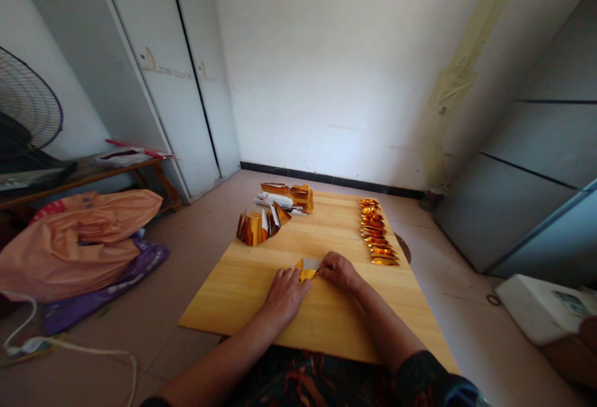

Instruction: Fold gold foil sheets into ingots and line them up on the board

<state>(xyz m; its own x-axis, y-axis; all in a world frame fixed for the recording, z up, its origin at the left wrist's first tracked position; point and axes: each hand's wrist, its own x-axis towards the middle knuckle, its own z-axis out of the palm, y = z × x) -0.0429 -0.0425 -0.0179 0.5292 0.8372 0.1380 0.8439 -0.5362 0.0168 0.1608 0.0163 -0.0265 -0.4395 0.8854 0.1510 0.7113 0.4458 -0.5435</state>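
Observation:
A partly folded sheet of gold foil paper point(308, 274) lies on the wooden table between my two hands, its grey-white back showing in part. My left hand point(285, 295) presses on its left side, fingers together on the paper. At the right edge, my right hand point(340, 272) pinches the sheet with bent fingers. Beyond the hands stand bent stacks of gold paper point(254, 228) and more gold paper sheets point(303, 198) with white backs. Along the table's right side runs a row of folded gold paper pieces point(377, 233).
The wooden table point(326, 326) reaches from my lap towards the white wall. On the floor at left lie an orange bag point(79, 245), a purple bag point(107, 279) and a pale cable point(93, 350). A white box point(543, 310) sits at right, near a grey cabinet point(522, 164).

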